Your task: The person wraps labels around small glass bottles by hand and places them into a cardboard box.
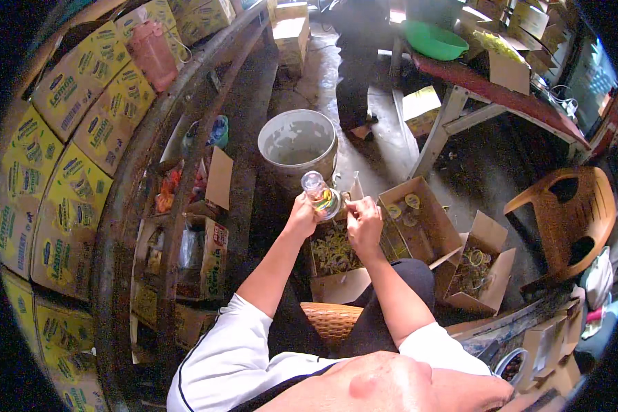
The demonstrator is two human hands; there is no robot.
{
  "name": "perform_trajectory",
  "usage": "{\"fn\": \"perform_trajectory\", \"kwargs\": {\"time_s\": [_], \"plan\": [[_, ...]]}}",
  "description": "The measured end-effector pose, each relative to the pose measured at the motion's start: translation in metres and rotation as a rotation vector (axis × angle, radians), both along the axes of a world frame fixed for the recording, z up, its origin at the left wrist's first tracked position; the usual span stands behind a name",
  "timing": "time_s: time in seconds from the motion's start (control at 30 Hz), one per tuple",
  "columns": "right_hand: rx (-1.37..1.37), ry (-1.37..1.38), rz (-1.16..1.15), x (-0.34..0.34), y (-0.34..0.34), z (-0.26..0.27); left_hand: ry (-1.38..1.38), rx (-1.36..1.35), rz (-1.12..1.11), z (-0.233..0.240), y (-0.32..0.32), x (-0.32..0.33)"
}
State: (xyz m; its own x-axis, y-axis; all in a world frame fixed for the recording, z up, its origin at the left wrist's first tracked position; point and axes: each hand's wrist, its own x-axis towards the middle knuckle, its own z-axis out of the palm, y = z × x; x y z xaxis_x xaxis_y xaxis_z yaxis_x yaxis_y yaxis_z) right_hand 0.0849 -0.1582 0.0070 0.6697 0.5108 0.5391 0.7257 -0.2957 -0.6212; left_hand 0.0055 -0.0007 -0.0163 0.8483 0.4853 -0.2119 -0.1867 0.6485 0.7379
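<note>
A clear glass or plastic vessel (321, 195) with a round rim and a coloured label is held in my left hand (305, 212), tilted in front of me. Close to the vessel's wide end, my right hand (365, 219) has its fingers pinched together; a small thing seems to be at the fingertips, too small to name. Below my hands stands an open cardboard box (335, 252) with greenish pieces in it. Just beyond the vessel is a large whitish bucket (297, 138), its inner wall stained.
Cardboard boxes are stacked at the left behind a wooden rail (134, 170). Open boxes (419, 219) lie on the right, near an orange plastic chair (571, 221). A person (358, 62) stands beyond the bucket, beside a red table (499, 92) with a green basin (435, 41).
</note>
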Motion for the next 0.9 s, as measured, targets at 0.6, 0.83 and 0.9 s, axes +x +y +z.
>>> {"fn": "perform_trajectory", "kwargs": {"time_s": [0.6, 0.83, 0.9], "plan": [[0.174, 0.456, 0.029, -0.002, 0.005, -0.004, 0.056, 0.148, 0.118, 0.015, -0.009, 0.006], [0.168, 0.361, 0.050, -0.001, 0.005, -0.001, -0.034, 0.149, 0.076, 0.002, 0.004, 0.004], [0.143, 0.278, 0.056, -0.001, 0.004, -0.001, 0.018, 0.144, 0.068, 0.004, 0.006, 0.003]]}}
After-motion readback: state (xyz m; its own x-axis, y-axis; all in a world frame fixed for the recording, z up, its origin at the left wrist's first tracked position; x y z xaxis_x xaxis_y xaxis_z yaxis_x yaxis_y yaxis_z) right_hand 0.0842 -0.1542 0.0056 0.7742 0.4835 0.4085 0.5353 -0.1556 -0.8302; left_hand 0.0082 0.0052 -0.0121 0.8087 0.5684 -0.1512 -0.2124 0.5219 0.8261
